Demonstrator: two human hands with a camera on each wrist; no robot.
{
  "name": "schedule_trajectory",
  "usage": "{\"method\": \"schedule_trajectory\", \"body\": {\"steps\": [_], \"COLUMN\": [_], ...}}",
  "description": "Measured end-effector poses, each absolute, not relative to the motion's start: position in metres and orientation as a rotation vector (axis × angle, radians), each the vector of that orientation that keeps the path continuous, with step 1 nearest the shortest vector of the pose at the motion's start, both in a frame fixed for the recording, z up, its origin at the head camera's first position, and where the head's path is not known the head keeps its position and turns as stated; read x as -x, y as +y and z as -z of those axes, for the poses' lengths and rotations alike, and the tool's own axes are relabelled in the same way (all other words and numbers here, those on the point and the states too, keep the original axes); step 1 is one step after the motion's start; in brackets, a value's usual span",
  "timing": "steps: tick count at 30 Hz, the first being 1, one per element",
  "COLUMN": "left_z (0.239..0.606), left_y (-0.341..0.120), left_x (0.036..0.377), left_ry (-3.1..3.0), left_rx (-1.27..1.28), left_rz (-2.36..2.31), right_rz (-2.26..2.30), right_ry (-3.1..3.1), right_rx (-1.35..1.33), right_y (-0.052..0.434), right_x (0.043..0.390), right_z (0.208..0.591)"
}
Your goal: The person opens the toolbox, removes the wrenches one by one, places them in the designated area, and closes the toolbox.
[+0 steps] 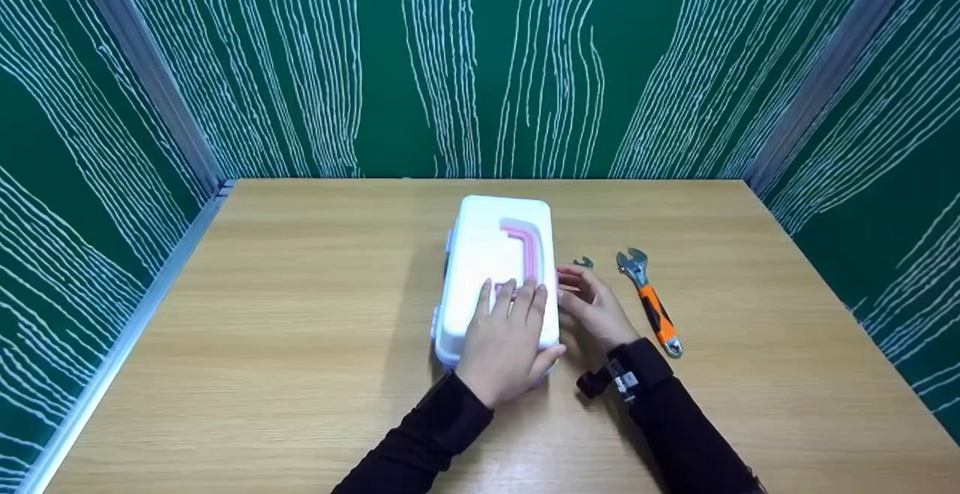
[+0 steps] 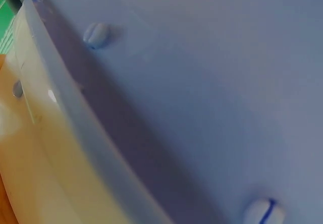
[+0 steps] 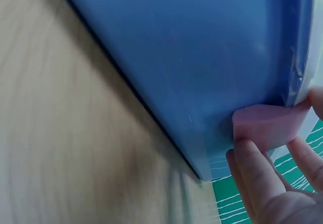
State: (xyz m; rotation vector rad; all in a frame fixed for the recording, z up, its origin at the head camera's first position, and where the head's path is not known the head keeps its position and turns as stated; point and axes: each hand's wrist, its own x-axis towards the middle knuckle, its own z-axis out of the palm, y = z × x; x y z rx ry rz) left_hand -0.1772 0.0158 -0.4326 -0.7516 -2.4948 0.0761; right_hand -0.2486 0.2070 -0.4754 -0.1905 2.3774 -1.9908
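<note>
A white plastic box [image 1: 487, 254] with a pink handle [image 1: 523, 246] lies on the wooden table [image 1: 300, 314]. My left hand [image 1: 510, 321] rests flat on the near end of its lid, fingers straight. My right hand [image 1: 574, 291] is at the box's right side. In the right wrist view its fingers [image 3: 257, 173] and thumb pinch a pink latch [image 3: 270, 125] on the box's side wall [image 3: 202, 57]. The left wrist view is filled by the blurred box lid [image 2: 202, 82], and the hand itself is out of that frame.
An adjustable wrench with an orange handle [image 1: 651, 300] lies on the table just right of my right hand. The head of a smaller wrench [image 1: 583, 262] shows beyond its fingers. Green patterned walls [image 1: 480, 66] enclose the table on three sides.
</note>
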Motion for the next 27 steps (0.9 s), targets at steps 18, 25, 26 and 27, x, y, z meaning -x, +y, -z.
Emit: {"method": "schedule_trajectory", "body": {"steps": [18,25,26,27], "left_z": [0.419,0.412,0.411,0.410], "left_y": [0.002,-0.012,-0.015,-0.020], "left_x": [0.177,0.179,0.180,0.182], "left_ry": [-2.664,-2.755,-2.780,-2.800], "left_rx": [0.925,0.959,0.945,0.931], "left_rz": [0.100,0.236,0.285,0.326], "right_rz": [1.922,1.716,1.640,1.556], "right_ry": [2.345,2.380,2.424,2.474], "right_rx": [0.193,0.276,0.287,0.301], "right_y": [0.209,0.221,0.224,0.227], "right_x": [0.249,0.248,0.248,0.247], "right_z": [0.472,0.458,0.455,0.451]}}
